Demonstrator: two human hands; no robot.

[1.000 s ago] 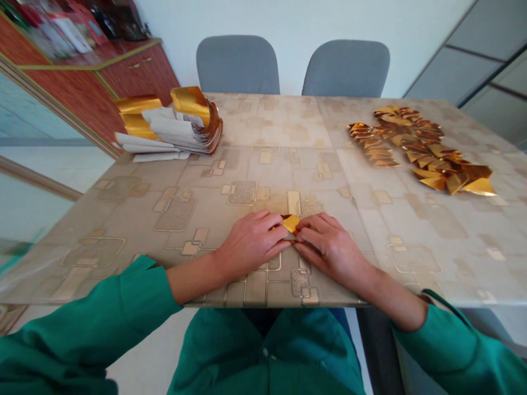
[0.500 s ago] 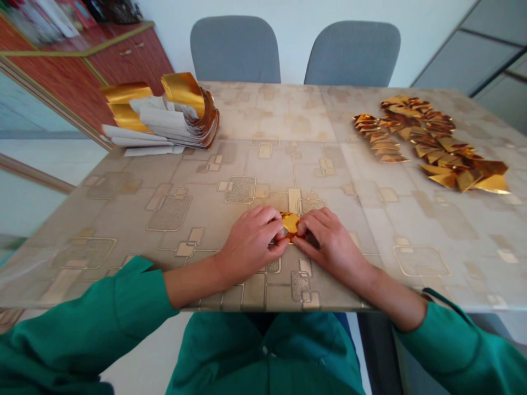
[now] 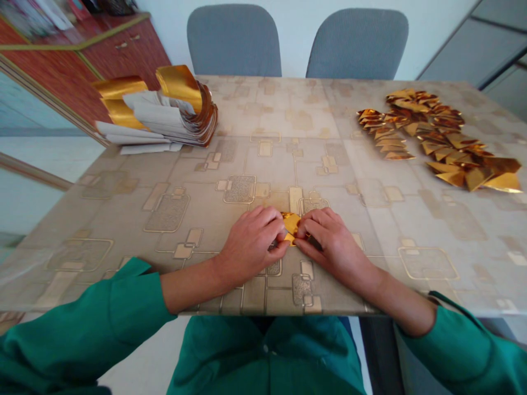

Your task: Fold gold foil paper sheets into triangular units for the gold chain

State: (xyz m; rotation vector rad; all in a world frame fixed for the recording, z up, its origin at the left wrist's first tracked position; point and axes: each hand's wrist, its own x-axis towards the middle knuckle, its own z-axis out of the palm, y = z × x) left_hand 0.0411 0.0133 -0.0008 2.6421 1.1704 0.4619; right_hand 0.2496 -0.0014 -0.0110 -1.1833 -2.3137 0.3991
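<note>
A small piece of folded gold foil paper (image 3: 291, 223) is pinched between my two hands, low over the tabletop near its front edge. My left hand (image 3: 257, 233) grips its left end with thumb and fingers closed. At the other end, my right hand (image 3: 327, 236) pinches it the same way. My fingers cover both ends, so only the shiny middle shows. Folded gold paper pieces (image 3: 440, 134) lie in curved, overlapping rows at the right of the table. On the far left rests a bent stack of gold and white paper sheets (image 3: 164, 112).
A patterned cloth covers the table (image 3: 247, 164). Two grey chairs (image 3: 234, 41) stand along its far side, against a white wall. A reddish wooden cabinet (image 3: 123, 60) with items on top is at the back left, and grey panels (image 3: 477, 49) are at the back right.
The gold paper's middle has opened into a rounder shape, with a gold lower edge now showing between my thumbs. Both hands keep their pinch. The view has tilted slightly downward.
</note>
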